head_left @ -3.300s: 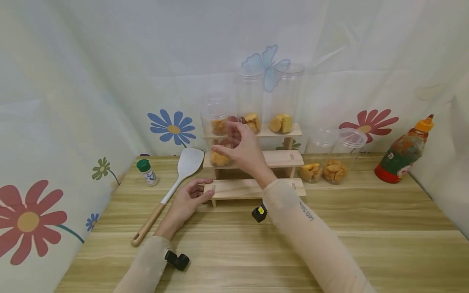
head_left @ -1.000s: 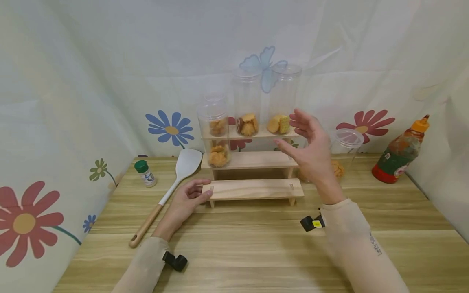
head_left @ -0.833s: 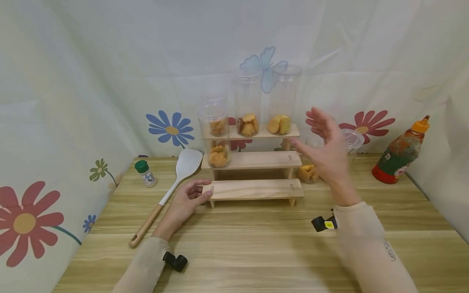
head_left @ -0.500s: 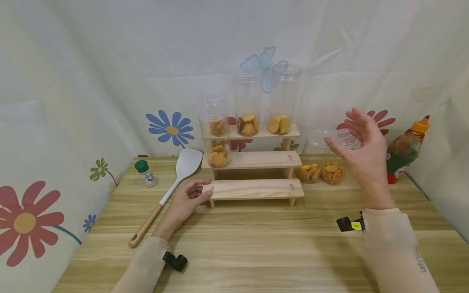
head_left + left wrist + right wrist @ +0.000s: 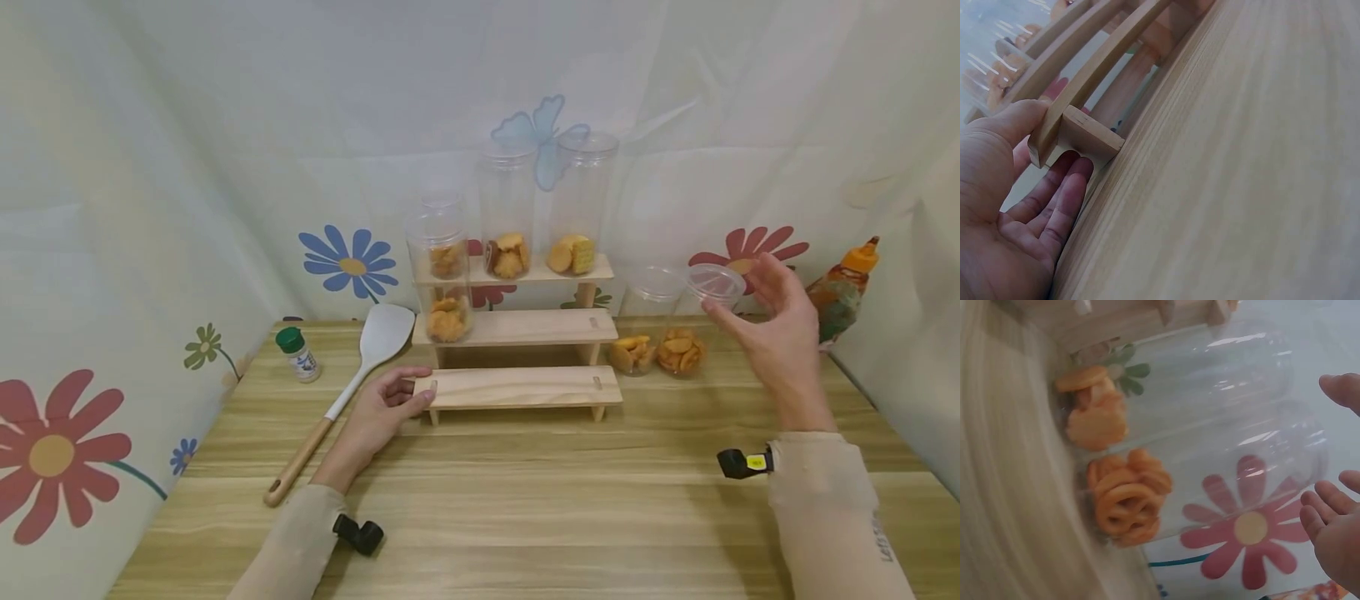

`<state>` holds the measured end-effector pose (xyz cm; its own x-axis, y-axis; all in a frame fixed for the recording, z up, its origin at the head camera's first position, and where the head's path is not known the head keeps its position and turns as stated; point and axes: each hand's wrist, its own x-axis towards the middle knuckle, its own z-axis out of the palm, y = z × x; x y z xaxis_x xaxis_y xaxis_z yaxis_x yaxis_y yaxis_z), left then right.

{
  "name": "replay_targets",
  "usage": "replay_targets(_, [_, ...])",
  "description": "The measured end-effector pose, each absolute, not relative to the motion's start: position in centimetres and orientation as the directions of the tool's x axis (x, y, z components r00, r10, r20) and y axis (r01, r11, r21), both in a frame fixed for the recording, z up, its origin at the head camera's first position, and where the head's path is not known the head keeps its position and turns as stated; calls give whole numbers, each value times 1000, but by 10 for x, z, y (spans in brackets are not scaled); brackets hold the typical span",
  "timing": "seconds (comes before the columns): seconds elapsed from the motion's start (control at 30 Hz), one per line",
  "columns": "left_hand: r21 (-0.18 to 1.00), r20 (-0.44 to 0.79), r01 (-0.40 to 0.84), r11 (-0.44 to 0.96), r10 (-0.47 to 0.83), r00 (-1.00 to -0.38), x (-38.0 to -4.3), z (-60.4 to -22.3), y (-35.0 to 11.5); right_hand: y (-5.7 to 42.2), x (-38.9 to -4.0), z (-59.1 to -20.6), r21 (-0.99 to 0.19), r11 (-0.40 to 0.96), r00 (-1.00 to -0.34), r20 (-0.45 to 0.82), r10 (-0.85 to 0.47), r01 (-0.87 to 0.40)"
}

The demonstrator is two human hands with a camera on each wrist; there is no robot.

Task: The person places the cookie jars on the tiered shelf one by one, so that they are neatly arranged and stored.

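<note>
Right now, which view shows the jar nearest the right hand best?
The right wrist view: the jar fills the frame, snacks clear, fingers apart from it. The head view shows it small; the left wrist view misses it.

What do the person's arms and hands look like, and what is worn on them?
Both arms are covered to the wrist by snug beige sleeves. The right sleeve carries small dark lettering. The left sleeve is plain. A small black camera is strapped at each wrist; the right one has a yellow sticker. Both hands are bare.
</note>
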<state>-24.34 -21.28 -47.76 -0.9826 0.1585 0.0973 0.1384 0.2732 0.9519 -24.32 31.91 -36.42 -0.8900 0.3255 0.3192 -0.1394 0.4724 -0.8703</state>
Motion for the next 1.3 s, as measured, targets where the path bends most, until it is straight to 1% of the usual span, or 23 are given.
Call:
replay_targets(0.17, [951,96,137,278,158,-983,-244,-478,-212,328,-253,-382,-880,458,-910,286,301,-125])
replay_targets(0.43, [952,99,139,274,156,-983,-244,-478,-213,332,-264,-404,-877,456,-918,294,266,-149])
replay_targets(0.7, [953,103,144,267,160,-982,-245,-479,-213,329,-266,-416,-890,436,-932,263,248,-135])
replay_targets(0.97, [952,102,145,271,165,-981,-245,-479,-214,330,-270,-427,-874,467,-937,267,226,-137])
replay_targets(1.3, [953,110,152,262,168,-980,-245,-479,-215,329,-274,-434,-876,467,-951,239,197,-123])
